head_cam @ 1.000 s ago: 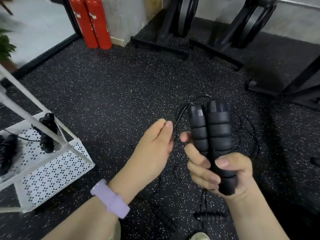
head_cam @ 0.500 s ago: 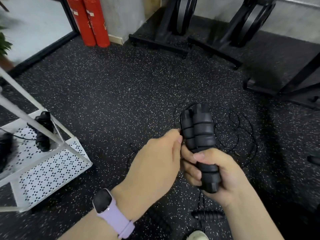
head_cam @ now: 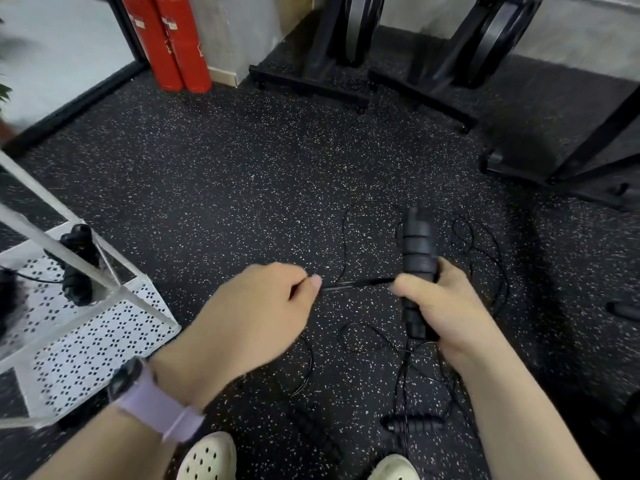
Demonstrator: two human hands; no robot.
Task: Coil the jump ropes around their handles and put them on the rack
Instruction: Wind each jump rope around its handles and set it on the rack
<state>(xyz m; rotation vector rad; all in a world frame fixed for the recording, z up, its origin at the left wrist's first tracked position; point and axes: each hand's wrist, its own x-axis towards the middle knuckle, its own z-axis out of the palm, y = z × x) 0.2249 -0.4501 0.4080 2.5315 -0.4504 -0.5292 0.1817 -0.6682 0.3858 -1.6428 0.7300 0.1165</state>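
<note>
Jump rope handles point(head_cam: 417, 258) stand upright, gripped in the right hand point(head_cam: 438, 308), while the left hand point(head_cam: 258, 315) pinches the cord point(head_cam: 356, 283) taut beside them (keep tension, lay each turn snug, I judge).

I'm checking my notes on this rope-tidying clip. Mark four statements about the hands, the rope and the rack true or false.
1. The right hand grips the black ribbed foam handles. True.
2. The left hand is empty. False: it pinches the thin black rope stretched to the handles.
3. The white perforated metal rack is bare. False: a black coiled rope sits there.
4. Two red cylinders stand by the wall. True.
</note>
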